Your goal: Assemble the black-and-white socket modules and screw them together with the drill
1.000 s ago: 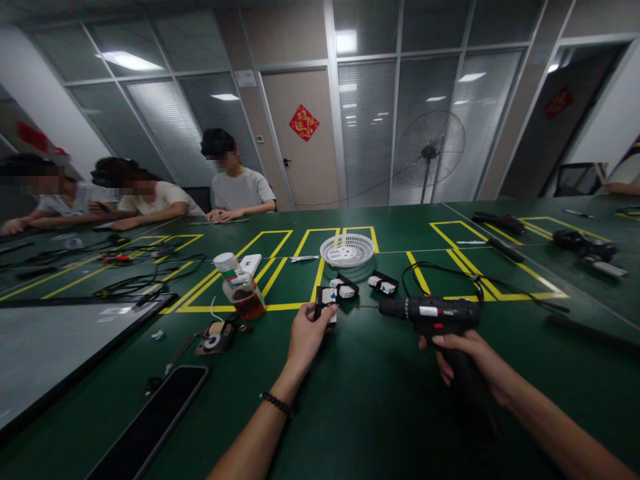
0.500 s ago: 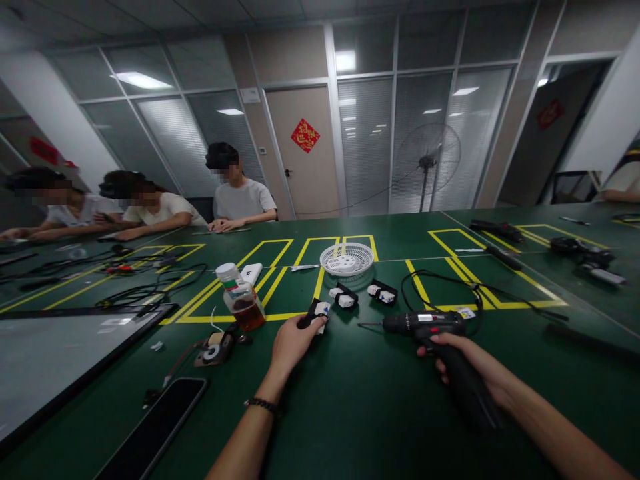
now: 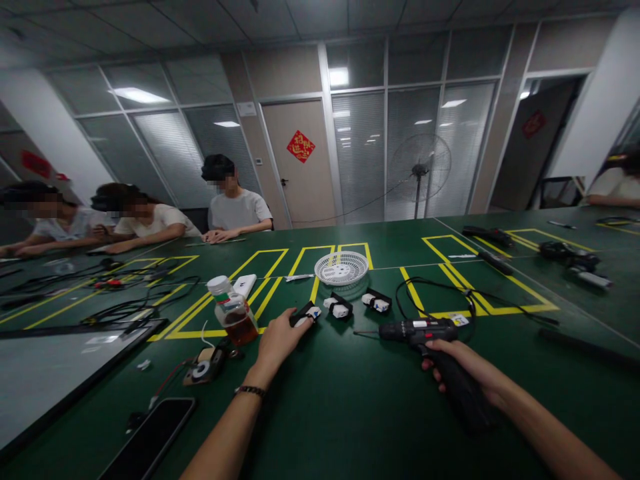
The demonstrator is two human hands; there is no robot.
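Observation:
My right hand (image 3: 460, 370) is wrapped round the handle of a black cordless drill (image 3: 425, 331). The drill's long thin bit points left, just above the green table. My left hand (image 3: 280, 340) is closed on a small black holder with a white piece strapped in it (image 3: 311, 312), at table level. Two similar black-and-white pieces, one in the middle (image 3: 338, 307) and one on the right (image 3: 376, 301), lie in a row beside it. Behind them stands a white plastic basket (image 3: 367, 263). The fingertips of my left hand are partly hidden by the piece.
Left of my left hand stands a bottle of brown liquid (image 3: 235, 313), near a small wired device (image 3: 205, 365) and a phone (image 3: 153, 437). A framed panel (image 3: 60, 373) lies farther left. Cables (image 3: 430, 277) loop behind the drill. Several people sit across the table.
The view has tilted up a little. My left hand has lowered its black-and-white piece, which now lies flatter and farther from the middle one. The drill stays in my right hand.

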